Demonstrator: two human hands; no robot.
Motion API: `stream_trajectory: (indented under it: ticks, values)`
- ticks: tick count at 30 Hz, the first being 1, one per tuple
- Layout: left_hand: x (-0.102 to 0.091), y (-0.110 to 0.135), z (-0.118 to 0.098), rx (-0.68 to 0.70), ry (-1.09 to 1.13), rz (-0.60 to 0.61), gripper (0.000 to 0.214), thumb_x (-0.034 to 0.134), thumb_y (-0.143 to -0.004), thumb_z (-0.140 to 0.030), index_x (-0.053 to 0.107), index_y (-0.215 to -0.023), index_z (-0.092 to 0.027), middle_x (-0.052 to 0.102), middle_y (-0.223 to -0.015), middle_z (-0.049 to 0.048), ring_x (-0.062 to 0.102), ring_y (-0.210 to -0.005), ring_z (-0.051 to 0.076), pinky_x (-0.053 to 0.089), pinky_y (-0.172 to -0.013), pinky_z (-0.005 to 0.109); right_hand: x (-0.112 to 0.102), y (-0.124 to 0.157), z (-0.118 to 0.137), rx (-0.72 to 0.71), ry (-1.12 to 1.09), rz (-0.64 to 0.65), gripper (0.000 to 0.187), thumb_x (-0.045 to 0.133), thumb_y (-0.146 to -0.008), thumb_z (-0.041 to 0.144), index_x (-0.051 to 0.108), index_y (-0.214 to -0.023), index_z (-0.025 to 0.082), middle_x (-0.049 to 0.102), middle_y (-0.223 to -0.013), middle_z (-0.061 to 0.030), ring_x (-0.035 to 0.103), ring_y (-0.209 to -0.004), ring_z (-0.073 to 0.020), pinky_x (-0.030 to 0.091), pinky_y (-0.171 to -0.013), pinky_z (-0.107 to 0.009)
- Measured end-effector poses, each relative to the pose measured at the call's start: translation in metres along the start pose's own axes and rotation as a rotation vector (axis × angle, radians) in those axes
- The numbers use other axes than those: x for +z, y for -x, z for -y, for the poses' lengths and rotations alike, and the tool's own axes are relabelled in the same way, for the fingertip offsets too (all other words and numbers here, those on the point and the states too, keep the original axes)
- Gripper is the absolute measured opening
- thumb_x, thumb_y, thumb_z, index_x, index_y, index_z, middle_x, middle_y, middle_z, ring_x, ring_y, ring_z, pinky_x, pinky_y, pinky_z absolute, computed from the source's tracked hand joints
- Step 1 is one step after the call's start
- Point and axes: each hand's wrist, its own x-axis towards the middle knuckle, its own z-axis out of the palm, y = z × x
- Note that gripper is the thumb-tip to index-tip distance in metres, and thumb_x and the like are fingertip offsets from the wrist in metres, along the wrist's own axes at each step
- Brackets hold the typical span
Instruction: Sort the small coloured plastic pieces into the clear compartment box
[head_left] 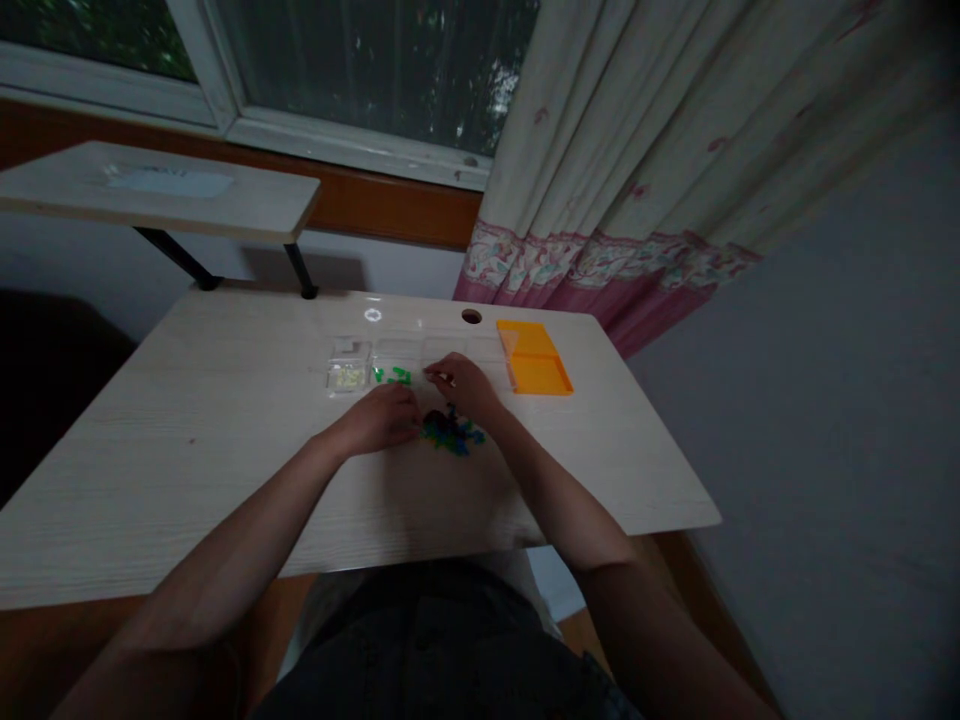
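A heap of small blue, green and dark pieces (456,436) lies on the table between my hands. My left hand (381,418) rests at the heap's left edge, its fingers curled together; whether anything is in them is hidden. Above the heap, my right hand (466,386) is closed in a pinch beside the clear boxes, and what it grips is too small to make out. Small green pieces (395,376) lie in one open clear box (397,348). Left of it, another clear box (349,347) contains pale yellow pieces (346,378).
An open orange box (540,375) lies at the right end of the row of clear boxes. Behind it, the table (225,430) has a round cable hole (471,317). A raised shelf (262,205) stands at the back left, and a curtain (600,200) hangs behind.
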Motion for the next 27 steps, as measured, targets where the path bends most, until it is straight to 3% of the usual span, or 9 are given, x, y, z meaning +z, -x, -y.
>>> stream_trajectory:
  ticks: [4, 10, 20, 27]
  values:
    - [0.009, -0.002, 0.0, 0.048, -0.041, 0.038, 0.021, 0.059, -0.09, -0.04, 0.067, -0.093, -0.021, 0.062, -0.093, 0.0056, 0.056, -0.092, 0.021, 0.042, -0.087, 0.035, -0.022, 0.044, -0.014, 0.008, -0.059, 0.039, 0.017, 0.061, -0.089, 0.018, 0.073, -0.101, 0.019, 0.066, -0.091, -0.0047, 0.059, -0.08, -0.0135, 0.047, -0.078, -0.026]
    - [0.012, -0.003, -0.005, 0.035, -0.009, 0.035, 0.019, 0.055, -0.093, -0.037, 0.065, -0.093, -0.02, 0.061, -0.094, 0.0059, 0.054, -0.091, 0.02, 0.043, -0.085, 0.033, -0.036, 0.092, -0.03, 0.017, 0.103, 0.163, 0.025, 0.062, -0.085, 0.015, 0.072, -0.107, 0.019, 0.067, -0.097, -0.0083, 0.061, -0.092, -0.0186, 0.048, -0.087, -0.032]
    - [0.01, -0.004, -0.008, -0.074, 0.117, 0.071, 0.018, 0.061, -0.089, -0.037, 0.066, -0.089, -0.02, 0.06, -0.092, 0.005, 0.054, -0.092, 0.02, 0.043, -0.081, 0.031, -0.021, 0.096, -0.022, 0.065, 0.202, 0.164, 0.022, 0.058, -0.089, 0.017, 0.071, -0.107, 0.015, 0.063, -0.097, -0.0092, 0.058, -0.093, -0.0182, 0.047, -0.088, -0.031]
    - [0.009, -0.004, -0.012, -0.075, 0.116, 0.07, 0.02, 0.057, -0.092, -0.038, 0.065, -0.09, -0.019, 0.06, -0.091, 0.0053, 0.053, -0.092, 0.02, 0.042, -0.08, 0.031, -0.02, 0.095, -0.017, 0.098, 0.169, 0.125, 0.016, 0.057, -0.089, 0.012, 0.072, -0.095, 0.015, 0.062, -0.092, -0.0073, 0.057, -0.091, -0.0167, 0.046, -0.089, -0.03]
